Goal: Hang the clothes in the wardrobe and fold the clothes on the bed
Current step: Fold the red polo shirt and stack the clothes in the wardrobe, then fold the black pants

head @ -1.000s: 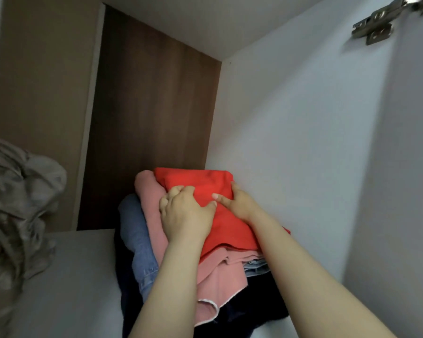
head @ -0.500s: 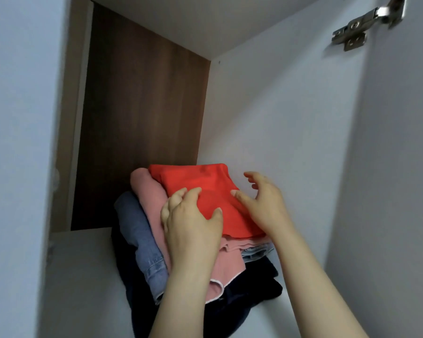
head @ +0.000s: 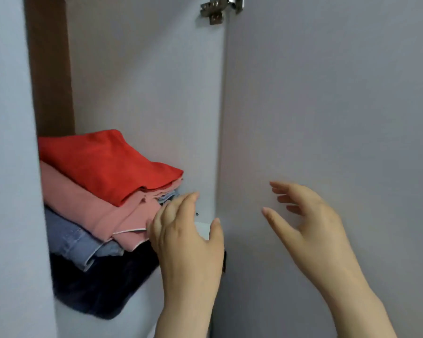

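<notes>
A stack of folded clothes sits on the wardrobe shelf [head: 142,311] at the left of the frame: a red garment [head: 103,162] on top, a pink one [head: 91,211] under it, then blue denim [head: 71,240], and a dark navy piece [head: 95,286] at the bottom. A pale panel [head: 10,167] along the left edge cuts off the stack's left side, and brown wood backing [head: 49,69] shows above it. The left hand [head: 188,242] hovers at lower centre with fingers loosely spread and empty, just in front of the pile's right edge, hiding part of it. The right hand [head: 308,220], also spread and empty, is held near the open grey door [head: 327,106]. A metal hinge [head: 220,8] sits at top centre.
</notes>
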`<action>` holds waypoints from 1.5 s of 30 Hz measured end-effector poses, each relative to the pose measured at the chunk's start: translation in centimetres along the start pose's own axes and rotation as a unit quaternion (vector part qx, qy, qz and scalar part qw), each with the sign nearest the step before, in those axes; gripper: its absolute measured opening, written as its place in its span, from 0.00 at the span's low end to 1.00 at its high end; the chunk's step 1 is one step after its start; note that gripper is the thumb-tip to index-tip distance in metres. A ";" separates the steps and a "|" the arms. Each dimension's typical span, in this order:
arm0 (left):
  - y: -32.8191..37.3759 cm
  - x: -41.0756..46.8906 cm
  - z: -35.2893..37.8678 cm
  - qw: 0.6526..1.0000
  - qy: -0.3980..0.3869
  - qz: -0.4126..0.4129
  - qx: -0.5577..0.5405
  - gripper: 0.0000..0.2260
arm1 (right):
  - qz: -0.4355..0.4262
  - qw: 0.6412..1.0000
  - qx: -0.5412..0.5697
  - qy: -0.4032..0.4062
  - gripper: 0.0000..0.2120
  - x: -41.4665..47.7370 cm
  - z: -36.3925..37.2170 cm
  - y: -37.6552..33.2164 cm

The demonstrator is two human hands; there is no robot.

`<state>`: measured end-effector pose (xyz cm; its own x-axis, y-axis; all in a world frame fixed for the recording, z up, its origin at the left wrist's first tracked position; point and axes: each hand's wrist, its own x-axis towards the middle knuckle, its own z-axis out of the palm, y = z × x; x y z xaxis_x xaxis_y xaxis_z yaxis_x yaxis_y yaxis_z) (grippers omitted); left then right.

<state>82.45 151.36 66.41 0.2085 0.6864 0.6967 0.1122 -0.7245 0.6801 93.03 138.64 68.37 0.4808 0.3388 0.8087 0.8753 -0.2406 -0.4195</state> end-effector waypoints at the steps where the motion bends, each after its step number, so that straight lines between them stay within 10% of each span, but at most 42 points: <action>1: 0.2 -1.3 0.0 0.999 -0.030 -0.004 -0.027 0.23 | 0.010 1.000 -0.017 0.005 0.18 -1.2 -1.1 -0.2; 22: 16.8 -20.6 2.6 0.841 -0.409 0.174 -0.309 0.17 | 0.247 0.943 -0.166 0.146 0.18 -21.0 -25.4 0.8; 29: 20.0 -26.9 5.1 0.730 -0.526 0.233 -0.369 0.17 | 0.357 0.854 -0.324 0.196 0.19 -27.8 -31.1 -1.7; 37: 21.4 -36.6 3.5 0.490 -0.688 0.350 -0.405 0.19 | 0.541 0.676 -0.449 0.220 0.18 -38.6 -32.9 -9.7; 45: 25.0 -45.3 -4.1 0.348 -0.712 0.427 -0.437 0.18 | 0.612 0.561 -0.484 0.276 0.19 -47.5 -34.5 -19.7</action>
<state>71.85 102.39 52.74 0.1431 -0.9316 0.3341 -0.7887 0.0966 0.6071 51.20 95.92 52.46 0.3675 -0.8879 0.2766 -0.6597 -0.4586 -0.5954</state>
